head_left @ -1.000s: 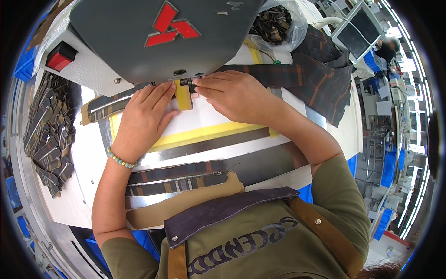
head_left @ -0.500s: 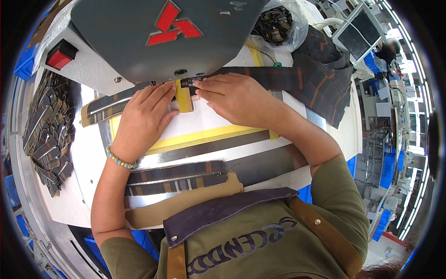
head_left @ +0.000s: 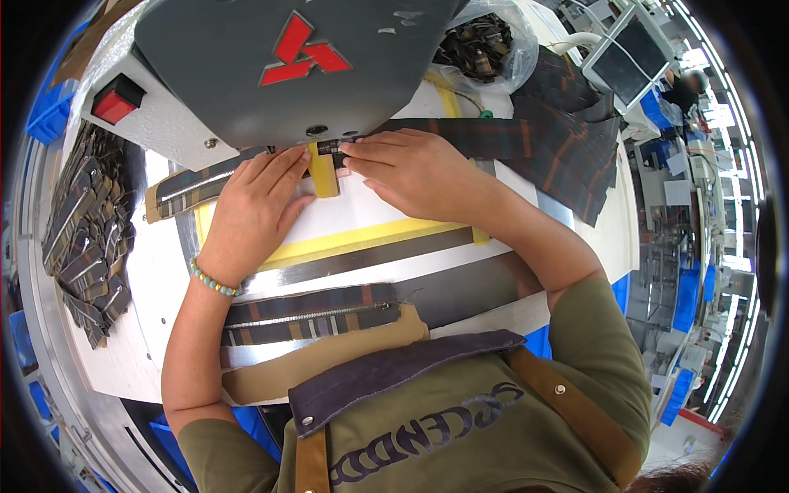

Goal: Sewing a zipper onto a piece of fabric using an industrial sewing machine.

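My left hand [head_left: 255, 201] lies with outstretched fingers on a plaid fabric strip with a zipper [head_left: 189, 191], under the dark head of a sewing machine [head_left: 222, 82]. Its thumb is spread from the fingers. To the right of a yellow upright piece [head_left: 324, 177], my right hand [head_left: 419, 168] rests with extended fingertips at the small dark metal parts below the machine head, beside a dark plaid band [head_left: 493, 138]. Fingers of both hands are near the yellow piece, one hand on each side. The needle area is partly hidden by the machine head and fingers.
Another zippered plaid strip [head_left: 308, 316] lies in front, beside a tan piece [head_left: 329, 353]. A heap of zippered pieces [head_left: 86, 238] sits at left. Plaid fabric [head_left: 567, 156] spreads at right, near a clear bag [head_left: 522, 66] of pieces and a screen [head_left: 629, 62].
Both hands keep nearly the same place at the machine. The whole view has shifted slightly; no fabric has visibly moved under the fingers.
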The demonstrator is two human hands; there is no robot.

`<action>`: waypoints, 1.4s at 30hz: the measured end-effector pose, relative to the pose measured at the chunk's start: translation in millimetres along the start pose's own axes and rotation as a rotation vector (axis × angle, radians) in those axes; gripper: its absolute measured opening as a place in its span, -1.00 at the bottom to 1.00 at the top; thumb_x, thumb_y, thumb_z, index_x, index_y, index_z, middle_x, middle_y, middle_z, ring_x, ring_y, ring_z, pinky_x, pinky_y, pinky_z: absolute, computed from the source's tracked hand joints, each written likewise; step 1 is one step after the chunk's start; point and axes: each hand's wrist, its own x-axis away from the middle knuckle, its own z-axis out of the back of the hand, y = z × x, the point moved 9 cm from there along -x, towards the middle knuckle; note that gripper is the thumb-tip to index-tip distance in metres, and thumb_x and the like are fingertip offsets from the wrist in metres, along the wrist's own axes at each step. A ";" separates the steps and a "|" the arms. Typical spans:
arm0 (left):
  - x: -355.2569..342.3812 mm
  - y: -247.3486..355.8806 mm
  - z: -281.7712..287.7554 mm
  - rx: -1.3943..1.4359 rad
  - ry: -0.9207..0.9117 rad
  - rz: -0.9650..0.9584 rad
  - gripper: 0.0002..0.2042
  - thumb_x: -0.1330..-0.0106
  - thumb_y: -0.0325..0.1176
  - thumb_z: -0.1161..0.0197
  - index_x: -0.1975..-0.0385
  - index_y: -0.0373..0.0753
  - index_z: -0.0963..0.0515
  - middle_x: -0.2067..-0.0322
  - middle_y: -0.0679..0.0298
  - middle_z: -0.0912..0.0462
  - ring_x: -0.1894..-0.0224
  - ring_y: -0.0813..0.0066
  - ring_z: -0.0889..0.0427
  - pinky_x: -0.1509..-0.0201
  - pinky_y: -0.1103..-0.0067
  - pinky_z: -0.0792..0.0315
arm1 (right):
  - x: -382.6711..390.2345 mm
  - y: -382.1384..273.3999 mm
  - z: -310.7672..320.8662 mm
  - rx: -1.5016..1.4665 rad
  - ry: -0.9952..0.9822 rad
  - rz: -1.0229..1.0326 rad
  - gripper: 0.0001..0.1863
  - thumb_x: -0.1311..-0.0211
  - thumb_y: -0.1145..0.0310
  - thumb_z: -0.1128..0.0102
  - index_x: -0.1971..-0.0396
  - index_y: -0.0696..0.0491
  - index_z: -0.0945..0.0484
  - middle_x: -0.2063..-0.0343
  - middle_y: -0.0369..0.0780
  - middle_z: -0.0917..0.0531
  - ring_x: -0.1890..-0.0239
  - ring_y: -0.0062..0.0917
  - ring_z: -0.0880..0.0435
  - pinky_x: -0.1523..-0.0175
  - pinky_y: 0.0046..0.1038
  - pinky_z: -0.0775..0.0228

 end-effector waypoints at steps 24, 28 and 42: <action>8.8 0.2 -19.9 -0.632 -0.275 0.008 -0.45 -0.24 -0.47 -0.33 -0.29 -0.38 -0.56 -0.28 0.11 -0.65 -0.07 0.34 -0.71 -0.14 0.47 -0.65 | -20.1 -24.1 -19.3 0.369 -0.047 0.021 -0.76 -0.18 0.38 -0.32 0.17 0.13 -0.73 0.27 -0.26 -0.75 0.14 -0.39 -0.76 -0.02 -0.40 -0.60; 13.4 16.1 -6.0 -0.496 -0.159 -0.039 -0.52 -0.25 -0.50 -0.31 -0.22 -0.41 -0.62 -0.18 0.11 -0.72 -0.08 0.24 -0.71 -0.13 0.39 -0.64 | -13.5 -28.3 -1.4 0.325 0.029 0.060 -0.84 -0.10 0.37 -0.34 0.33 0.10 -0.73 0.39 -0.30 -0.71 0.22 -0.44 -0.73 -0.04 -0.37 -0.57; 43.7 123.8 25.8 -0.241 0.085 -0.279 -0.62 -0.23 -0.47 -0.39 -0.07 -0.40 -0.70 0.09 0.11 -0.78 0.02 0.21 -0.75 0.04 0.40 -0.62 | 41.2 -67.4 52.5 0.011 -0.238 -0.218 -0.78 -0.16 0.22 -0.35 0.36 0.08 -0.70 0.40 -0.21 -0.68 0.23 -0.27 -0.71 0.10 -0.28 -0.55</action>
